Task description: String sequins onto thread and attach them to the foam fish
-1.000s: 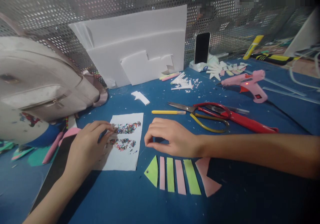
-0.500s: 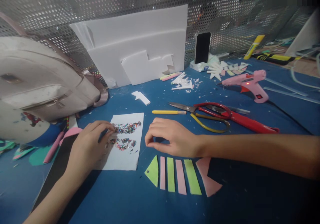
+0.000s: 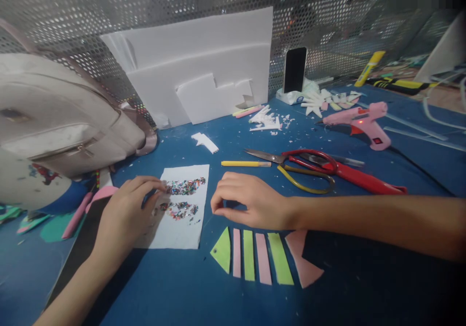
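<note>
My left hand point(image 3: 125, 214) rests on the left edge of a white card point(image 3: 182, 229), fingers pinched at a patch of coloured glitter point(image 3: 184, 186) on it; I cannot make out what the pinch holds. My right hand point(image 3: 247, 199) lies curled on the blue table just right of the card, thumb and forefinger nearly touching, with nothing visible in them. Just in front of it lies a paper fish point(image 3: 265, 257) made of green and pink strips.
Scissors point(image 3: 291, 161), red pliers point(image 3: 349, 173) and a yellow pen point(image 3: 245, 163) lie behind my right hand. A pink glue gun point(image 3: 358, 122) sits far right. White foam boards point(image 3: 204, 68) and a phone point(image 3: 294, 69) lean on the mesh wall. A pale bag point(image 3: 54, 127) fills the left.
</note>
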### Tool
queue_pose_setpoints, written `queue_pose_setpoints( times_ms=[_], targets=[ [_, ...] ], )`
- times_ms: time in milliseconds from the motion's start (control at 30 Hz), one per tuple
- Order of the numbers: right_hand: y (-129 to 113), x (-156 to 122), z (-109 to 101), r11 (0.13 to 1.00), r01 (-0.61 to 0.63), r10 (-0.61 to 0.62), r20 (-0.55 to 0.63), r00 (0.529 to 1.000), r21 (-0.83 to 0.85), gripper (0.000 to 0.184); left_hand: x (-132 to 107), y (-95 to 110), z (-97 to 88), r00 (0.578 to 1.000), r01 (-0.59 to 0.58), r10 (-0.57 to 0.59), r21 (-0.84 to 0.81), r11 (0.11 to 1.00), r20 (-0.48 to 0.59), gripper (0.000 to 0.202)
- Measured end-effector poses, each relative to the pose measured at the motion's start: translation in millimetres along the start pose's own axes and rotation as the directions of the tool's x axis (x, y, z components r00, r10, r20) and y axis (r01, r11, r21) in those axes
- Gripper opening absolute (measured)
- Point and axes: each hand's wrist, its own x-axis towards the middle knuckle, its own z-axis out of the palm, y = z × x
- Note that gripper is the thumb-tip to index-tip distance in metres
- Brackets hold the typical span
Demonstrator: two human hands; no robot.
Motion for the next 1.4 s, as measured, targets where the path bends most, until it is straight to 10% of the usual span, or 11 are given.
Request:
queue_pose_setpoints(
  times_ms=[1400],
  targets=[
    [0.1,0.8,0.4,1.000,-0.003,0.003,0.007,1.000,0.002,0.006,-0.2,0.5,0.4,1.000,-0.004,0.004,-0.001,1.000,0.010,0.017]
  ],
)
